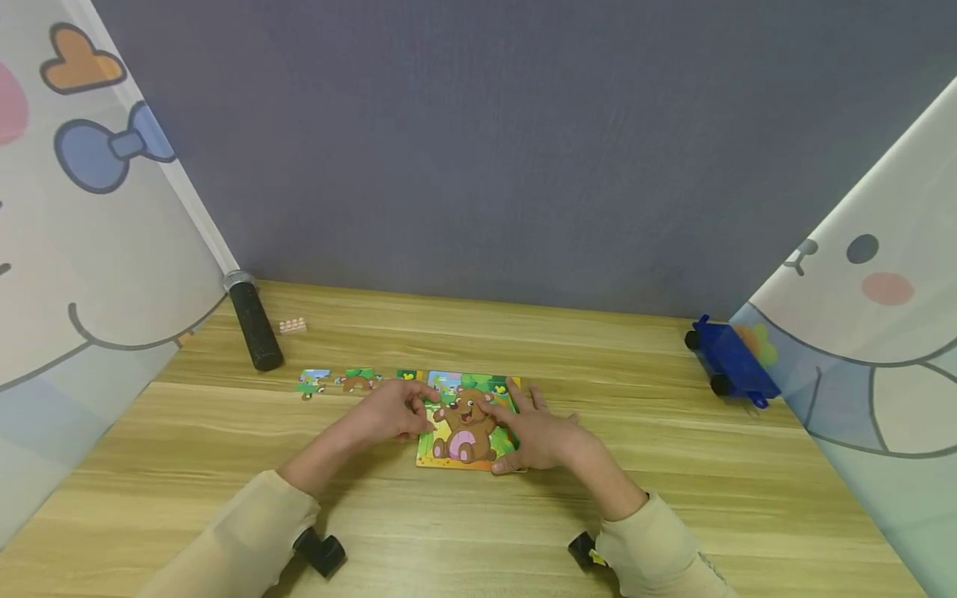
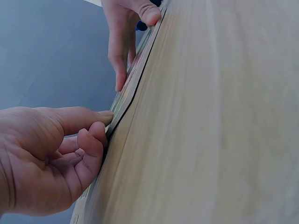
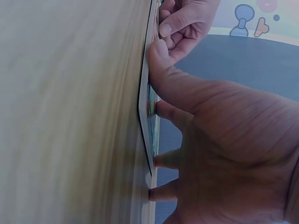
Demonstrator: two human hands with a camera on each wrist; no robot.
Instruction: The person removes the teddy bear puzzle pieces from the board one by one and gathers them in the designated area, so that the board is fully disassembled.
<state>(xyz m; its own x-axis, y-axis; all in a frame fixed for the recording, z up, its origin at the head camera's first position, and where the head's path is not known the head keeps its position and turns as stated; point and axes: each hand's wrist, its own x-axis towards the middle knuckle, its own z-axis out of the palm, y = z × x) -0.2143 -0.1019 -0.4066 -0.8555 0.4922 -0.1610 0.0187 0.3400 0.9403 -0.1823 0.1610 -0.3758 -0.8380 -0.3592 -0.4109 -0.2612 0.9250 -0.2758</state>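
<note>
Bear puzzle (image 1: 462, 422), left hand (image 1: 390, 409) at one side, right hand (image 1: 542, 436) — spread — opposite

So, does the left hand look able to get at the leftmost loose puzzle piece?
Probably yes, once the left hand leaves the bear puzzle: only another flat piece lies between the hand and the leftmost loose puzzle piece.
</note>
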